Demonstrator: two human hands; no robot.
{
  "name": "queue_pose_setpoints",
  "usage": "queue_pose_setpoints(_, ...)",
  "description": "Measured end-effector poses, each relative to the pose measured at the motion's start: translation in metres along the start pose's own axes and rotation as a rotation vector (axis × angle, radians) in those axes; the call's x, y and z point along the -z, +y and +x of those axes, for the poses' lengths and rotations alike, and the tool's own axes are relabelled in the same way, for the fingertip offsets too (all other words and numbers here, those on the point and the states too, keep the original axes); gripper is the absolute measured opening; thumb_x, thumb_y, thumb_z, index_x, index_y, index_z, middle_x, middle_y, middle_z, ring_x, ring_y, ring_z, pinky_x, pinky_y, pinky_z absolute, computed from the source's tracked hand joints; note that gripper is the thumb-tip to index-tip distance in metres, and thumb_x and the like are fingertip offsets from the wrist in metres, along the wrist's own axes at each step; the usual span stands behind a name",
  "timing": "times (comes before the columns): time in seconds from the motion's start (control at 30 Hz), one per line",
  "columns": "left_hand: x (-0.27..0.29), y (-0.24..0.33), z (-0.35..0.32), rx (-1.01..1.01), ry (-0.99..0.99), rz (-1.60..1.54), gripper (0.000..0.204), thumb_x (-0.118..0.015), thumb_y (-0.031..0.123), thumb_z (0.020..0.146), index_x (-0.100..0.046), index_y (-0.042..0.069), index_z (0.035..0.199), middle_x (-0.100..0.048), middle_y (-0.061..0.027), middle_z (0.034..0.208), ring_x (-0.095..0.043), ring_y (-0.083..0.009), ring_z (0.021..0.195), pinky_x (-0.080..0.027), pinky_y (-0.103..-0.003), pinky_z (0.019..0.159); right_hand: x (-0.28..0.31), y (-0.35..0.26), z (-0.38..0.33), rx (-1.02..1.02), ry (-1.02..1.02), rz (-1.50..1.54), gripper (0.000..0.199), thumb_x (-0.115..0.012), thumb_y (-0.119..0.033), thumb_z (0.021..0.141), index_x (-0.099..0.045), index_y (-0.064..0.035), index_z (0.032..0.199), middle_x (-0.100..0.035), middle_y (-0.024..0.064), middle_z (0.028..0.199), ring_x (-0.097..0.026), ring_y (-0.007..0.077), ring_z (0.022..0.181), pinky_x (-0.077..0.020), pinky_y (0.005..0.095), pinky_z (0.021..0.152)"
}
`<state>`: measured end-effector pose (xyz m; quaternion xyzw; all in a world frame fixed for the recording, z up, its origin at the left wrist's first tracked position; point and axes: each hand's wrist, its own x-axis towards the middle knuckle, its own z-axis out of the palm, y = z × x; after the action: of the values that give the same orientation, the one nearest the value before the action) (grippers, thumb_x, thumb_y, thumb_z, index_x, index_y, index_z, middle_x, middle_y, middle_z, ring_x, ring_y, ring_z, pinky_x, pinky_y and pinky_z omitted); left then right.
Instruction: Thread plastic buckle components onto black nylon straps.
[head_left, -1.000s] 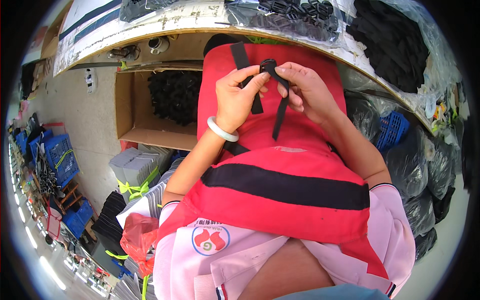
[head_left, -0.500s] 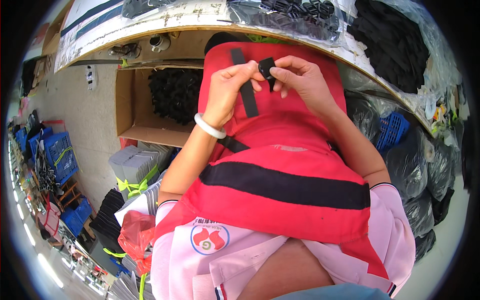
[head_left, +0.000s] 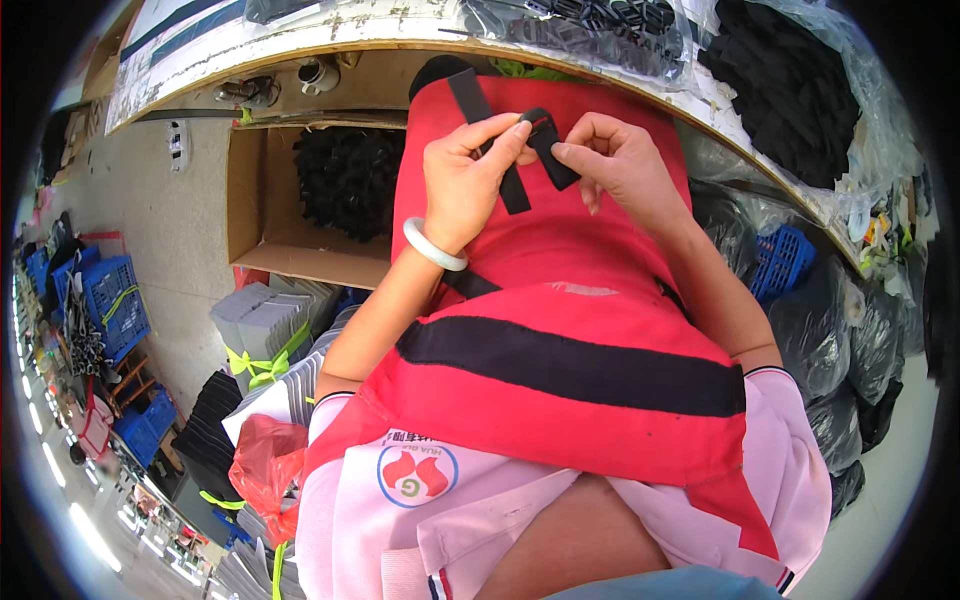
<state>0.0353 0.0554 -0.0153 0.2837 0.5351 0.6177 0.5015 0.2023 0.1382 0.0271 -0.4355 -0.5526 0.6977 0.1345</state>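
Note:
Above the red apron [head_left: 570, 260] on my lap, my left hand [head_left: 468, 185] is closed in a pinch at a small black buckle [head_left: 538, 118]. A black webbing strap [head_left: 552, 160] hangs folded from the buckle. My right hand [head_left: 622, 168] has its thumb and forefinger closed at the strap's right edge, the other fingers curled. Behind my left fingers passes a longer flat black strip [head_left: 468, 95], its lower end showing below them; whether it joins the buckle is hidden. My left wrist wears a white bangle [head_left: 434, 246].
A worktable [head_left: 390, 60] edge runs beyond my knees, with black buckles [head_left: 620, 25] in plastic and a black strap pile [head_left: 785, 90]. To the left stand a cardboard box [head_left: 310, 262] of black pieces and grey bundles [head_left: 258, 325]. Dark plastic bags [head_left: 815, 330] and a blue basket [head_left: 783, 262] sit right.
The black strap has been turned and now hangs downward from the buckle, its folded length showing. My right hand has shifted slightly right and down; the longer strip has moved up and tilted more.

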Motion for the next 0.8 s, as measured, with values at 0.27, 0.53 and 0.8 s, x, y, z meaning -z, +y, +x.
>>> queue_pose_setpoints(0.27,0.006,0.008,-0.001,-0.211,-0.021,0.166,0.019,-0.073,-0.003,0.080,-0.073,0.001,0.098,-0.067,-0.0064,0.095,-0.062,-0.0111,0.085,-0.049,-0.023,0.073,-0.010,0.001,0.005,0.111,0.083,0.290,0.022,-0.065,-0.022,0.093,-0.063,-0.0008,0.093,-0.060,0.0025,0.074,-0.058,0.0070,0.056,-0.0483,0.0208,0.048)
queue_pose_setpoints(0.53,0.010,0.007,-0.014,-0.357,-0.120,0.317,0.019,-0.070,-0.007,0.079,-0.072,0.001,0.096,-0.068,-0.0089,0.093,-0.064,-0.0151,0.085,-0.051,-0.025,0.074,0.017,0.003,0.012,-0.169,-0.316,0.253,0.023,-0.065,-0.026,0.093,-0.066,-0.0025,0.094,-0.063,0.0026,0.074,-0.058,0.0067,0.054,-0.0449,0.0185,0.046)
queue_pose_setpoints(0.8,0.009,0.009,-0.016,-0.380,-0.145,0.298,0.019,-0.069,-0.010,0.078,-0.071,-0.002,0.095,-0.069,-0.0105,0.099,-0.066,-0.0179,0.089,-0.053,-0.027,0.078,0.011,0.004,0.011,0.015,-0.166,0.000,0.020,-0.066,-0.022,0.092,-0.066,-0.0023,0.089,-0.064,0.0014,0.076,-0.060,0.0065,0.063,-0.0489,0.0207,0.056)
